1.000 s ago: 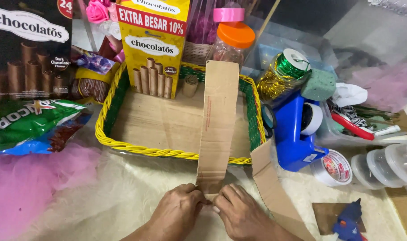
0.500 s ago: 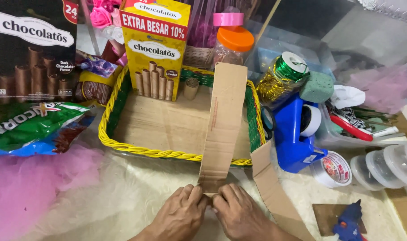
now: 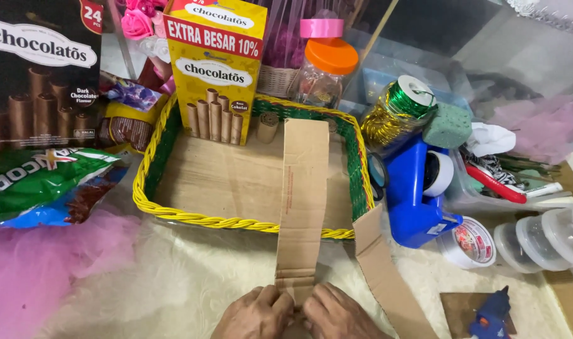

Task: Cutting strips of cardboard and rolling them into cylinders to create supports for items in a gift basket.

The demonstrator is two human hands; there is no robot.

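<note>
A cardboard strip (image 3: pixel 303 207) is held at its near end by both hands at the bottom edge of the view. The left hand (image 3: pixel 256 312) and right hand (image 3: pixel 335 312) are set side by side, thumbs touching, with the fingers of both closed and pinched on the strip's creased near end. The strip is laid lengthwise away from the person, across the near rim of a yellow-and-green woven basket (image 3: pixel 149 188) and over the cardboard sheet lining its bottom. A second cardboard strip (image 3: pixel 387 282) is seen just right of the first, slanted from the basket's corner toward the bottom edge. A yellow wafer-roll box (image 3: pixel 215 63) is stood upright in the basket's far left corner. A dark box (image 3: pixel 38 69) and a green snack bag (image 3: pixel 35 182) are seen to the left, with pink tulle (image 3: pixel 42 270) below them. An orange-lidded jar (image 3: pixel 324 72) is seen behind the basket. To the right, a blue tape dispenser (image 3: pixel 415 194), a green-and-gold ribbon spool (image 3: pixel 396 110), a tape roll (image 3: pixel 468 242) and clear cups (image 3: pixel 544 235) are set on the table (image 3: pixel 173 289). A blue glue gun (image 3: pixel 490 314) is seen at bottom right.
</note>
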